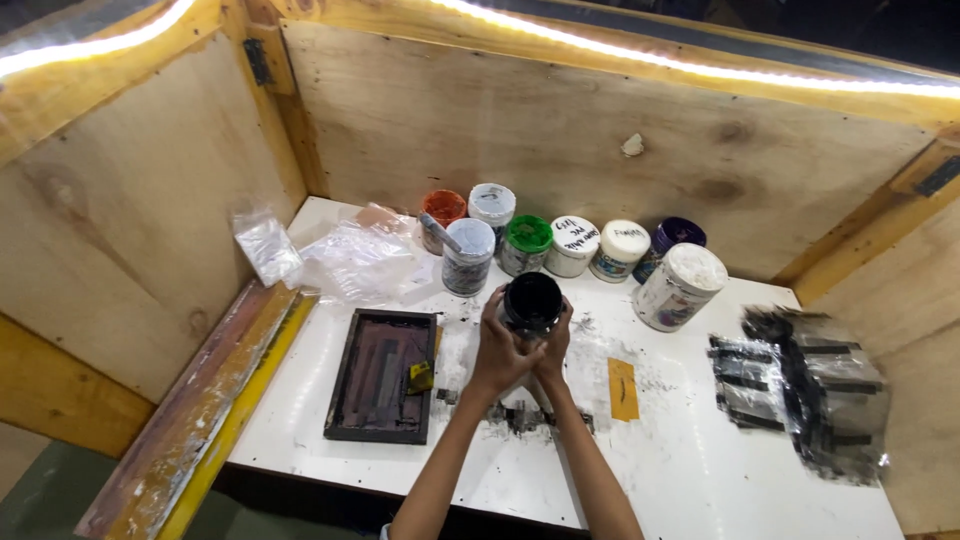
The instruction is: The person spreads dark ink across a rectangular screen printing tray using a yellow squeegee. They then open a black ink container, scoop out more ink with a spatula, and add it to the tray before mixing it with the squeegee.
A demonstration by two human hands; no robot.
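Plywood booth walls (560, 120) enclose the work on three sides, with a light strip along the top edge; likely there to light the surface and contain mess.

White tabletop (700, 460), ink-smudged around the centre, where the handling takes place.

Long wooden-and-yellow bar (200, 410) lies along the tabletop's left edge, parked out of the way.

Crumpled clear sheet with black strips (810, 385) sits at far right, well apart from the hands.

Dark rectangular frame (383, 375) lies flat just left of the hands, within easy reach.

Clear plastic bags (340, 260) are heaped at back left.

Row of lidded jars (575, 245) stands along the back wall, near the hands but clear of the working patch; one larger white tub (678, 288) stands forward at the row's right end.

Black jar (532, 303) is held up just above the tabletop, in front of the row, mouth tilted toward the camera, probably for a look inside.

Left hand (497, 350) wraps the jar's side, grip closed round it. Right hand (555, 345) presses against the other side, steadying it.

Small orange slip (623, 388) lies flat to the right of the forearms.
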